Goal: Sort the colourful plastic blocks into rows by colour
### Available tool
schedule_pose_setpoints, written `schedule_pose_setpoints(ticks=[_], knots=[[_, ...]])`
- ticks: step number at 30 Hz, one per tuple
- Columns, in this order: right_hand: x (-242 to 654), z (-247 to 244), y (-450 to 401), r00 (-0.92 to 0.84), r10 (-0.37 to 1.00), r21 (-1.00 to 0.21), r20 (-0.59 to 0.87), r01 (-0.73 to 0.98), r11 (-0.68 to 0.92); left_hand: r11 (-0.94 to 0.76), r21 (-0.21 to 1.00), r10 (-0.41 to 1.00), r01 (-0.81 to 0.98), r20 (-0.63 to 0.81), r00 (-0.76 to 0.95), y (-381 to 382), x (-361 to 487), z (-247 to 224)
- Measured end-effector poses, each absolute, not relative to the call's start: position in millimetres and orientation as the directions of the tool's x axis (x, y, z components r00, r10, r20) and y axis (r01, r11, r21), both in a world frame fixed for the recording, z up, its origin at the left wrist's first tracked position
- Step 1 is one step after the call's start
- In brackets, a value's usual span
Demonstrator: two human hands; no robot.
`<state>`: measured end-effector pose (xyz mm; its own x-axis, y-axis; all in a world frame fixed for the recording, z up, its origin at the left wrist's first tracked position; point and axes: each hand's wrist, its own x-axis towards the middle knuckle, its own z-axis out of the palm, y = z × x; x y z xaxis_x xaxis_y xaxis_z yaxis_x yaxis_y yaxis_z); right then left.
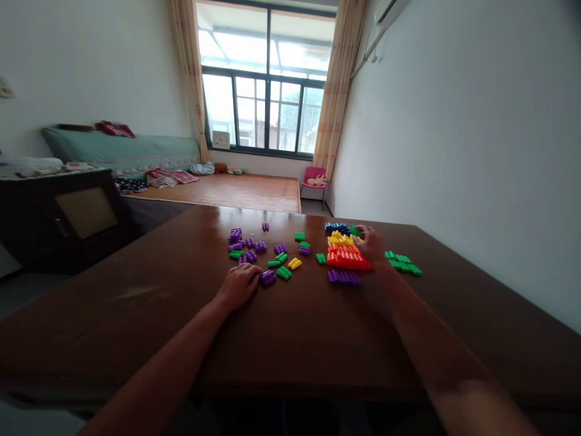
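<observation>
My right hand (371, 247) reaches over the right-hand group of blocks. Its fingertips are closed on a green plastic block (355, 231), right beside a row of dark blue blocks (336, 228). In front of that row lie yellow blocks (340, 238), then orange-red blocks (347, 255), partly covered by my hand. Nearest me in this group is a row of purple blocks (344, 277). My left hand (239, 286) rests on the table, fingers stretched out, with its tips beside a loose purple block (267, 278); whether they touch it is unclear.
Loose purple blocks (260, 246), green blocks (284, 273) and a yellow block (295, 263) lie scattered across the brown table (290, 339). More green blocks (403, 264) sit joined or close together at the right. Beyond stand a bed (245, 191) and a pink chair (313, 177).
</observation>
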<state>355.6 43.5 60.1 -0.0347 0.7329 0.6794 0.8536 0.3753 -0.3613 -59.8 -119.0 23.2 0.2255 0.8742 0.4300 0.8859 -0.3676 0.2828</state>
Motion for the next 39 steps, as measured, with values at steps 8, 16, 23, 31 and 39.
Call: schedule_pose_setpoints(ticks=[8,16,23,31,39], knots=[[496,10,36,0.338,0.870,-0.568,0.358,0.818,-0.084,-0.359,0.255,0.877,0.898,0.421,0.231,-115,-61,21],[471,10,29,0.267,0.883,-0.373,0.386,0.921,-0.115,-0.339,0.223,0.881,0.914,0.416,0.226,-120,-58,22],[432,29,24,0.092,0.725,-0.289,0.682,0.945,0.152,-0.356,0.073,0.875,0.932,0.377,0.305,-124,-49,32],[306,49,-6,-0.420,0.678,-0.141,0.603,0.781,0.609,-0.296,0.147,0.922,0.944,0.303,0.242,-97,-52,48],[227,46,54,-0.506,0.776,-0.097,0.376,0.811,0.576,-0.303,0.250,0.892,0.920,0.415,0.181,-102,-57,30]])
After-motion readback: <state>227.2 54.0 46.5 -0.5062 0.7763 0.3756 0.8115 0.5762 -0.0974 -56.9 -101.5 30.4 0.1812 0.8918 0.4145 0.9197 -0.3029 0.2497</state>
